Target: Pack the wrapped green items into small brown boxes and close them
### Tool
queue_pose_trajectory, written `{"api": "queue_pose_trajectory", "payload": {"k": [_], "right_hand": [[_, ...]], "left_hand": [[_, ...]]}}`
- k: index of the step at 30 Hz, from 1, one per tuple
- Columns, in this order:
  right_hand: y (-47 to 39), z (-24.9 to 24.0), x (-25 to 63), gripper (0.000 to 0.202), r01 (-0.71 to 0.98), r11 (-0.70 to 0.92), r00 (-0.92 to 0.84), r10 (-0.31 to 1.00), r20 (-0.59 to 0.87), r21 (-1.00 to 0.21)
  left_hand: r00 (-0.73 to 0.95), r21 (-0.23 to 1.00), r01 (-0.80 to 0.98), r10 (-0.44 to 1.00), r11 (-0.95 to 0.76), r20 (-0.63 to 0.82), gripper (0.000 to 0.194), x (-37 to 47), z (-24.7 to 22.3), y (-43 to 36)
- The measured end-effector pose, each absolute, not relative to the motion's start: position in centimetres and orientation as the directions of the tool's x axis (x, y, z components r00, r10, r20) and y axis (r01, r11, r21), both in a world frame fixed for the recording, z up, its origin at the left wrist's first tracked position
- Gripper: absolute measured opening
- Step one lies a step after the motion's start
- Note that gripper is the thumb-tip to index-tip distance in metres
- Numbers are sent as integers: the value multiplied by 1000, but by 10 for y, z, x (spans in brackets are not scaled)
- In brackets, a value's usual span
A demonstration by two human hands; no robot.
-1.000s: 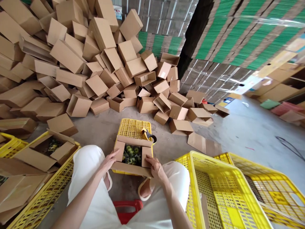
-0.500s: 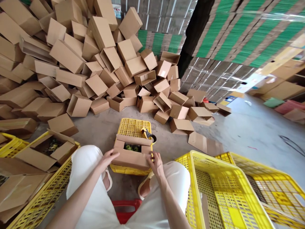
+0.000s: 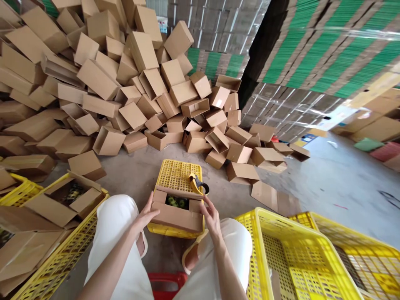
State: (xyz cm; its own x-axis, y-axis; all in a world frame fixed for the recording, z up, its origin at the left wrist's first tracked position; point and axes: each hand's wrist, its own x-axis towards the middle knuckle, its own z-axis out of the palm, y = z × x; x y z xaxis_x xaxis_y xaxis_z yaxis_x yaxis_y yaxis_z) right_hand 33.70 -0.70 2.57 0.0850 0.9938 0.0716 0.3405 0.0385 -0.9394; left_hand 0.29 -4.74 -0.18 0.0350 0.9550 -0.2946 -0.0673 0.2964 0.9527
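Observation:
A small cardboard box [image 3: 179, 217] with its top partly unfolded sits on an upturned yellow crate [image 3: 179, 173] between my knees. Round green items [image 3: 176, 202] show through the gap between its flaps; their kind is too small to make out. My left hand [image 3: 146, 214] holds the box's left end, fingers reaching toward the far flap and thumb over the near one. At the right end, my right hand [image 3: 211, 214] grips the box with its fingertips by the far flap's corner. A yellow and black tape dispenser [image 3: 197, 184] lies on the crate just behind the box.
Beside my left knee, a yellow crate [image 3: 67, 254] carries open filled boxes [image 3: 78, 196]. Large yellow crates [image 3: 261, 250] stand to my right. A big heap of cardboard boxes [image 3: 134, 83] spreads ahead, near stacked flat cardboard [image 3: 312, 50]. A red stool [image 3: 167, 281] shows beneath me.
Both hands have slid from the near part of the box to its far corners. The far flap now stands raised and tilted back, uncovering more of the opening. The camera has shifted slightly.

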Motion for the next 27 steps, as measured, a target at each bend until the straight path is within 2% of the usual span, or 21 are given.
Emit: {"api": "queue_pose_trajectory", "payload": {"k": [3,6,13,20,27], "right_hand": [[-9,32,343,65,384,25,102,992,69,-923],[-11,27,343,59,503,97,30,991,129,-859],[-9,14,340,49,618,152,-8,982,187,-771],[-11,7,344,42,612,144,-27,987,161,-778],[-13,-2,333,34,695,125,32,978,205,-708]], "left_hand": [[19,953,-84,956,292,-292,112,3,-2,-46],[13,940,-80,943,332,-332,116,3,2,-44],[8,932,-9,932,362,-362,107,5,-3,-43],[1,936,206,956,286,-292,99,3,-21,-42],[-58,946,253,979,202,-193,91,7,-37,-35]]}}
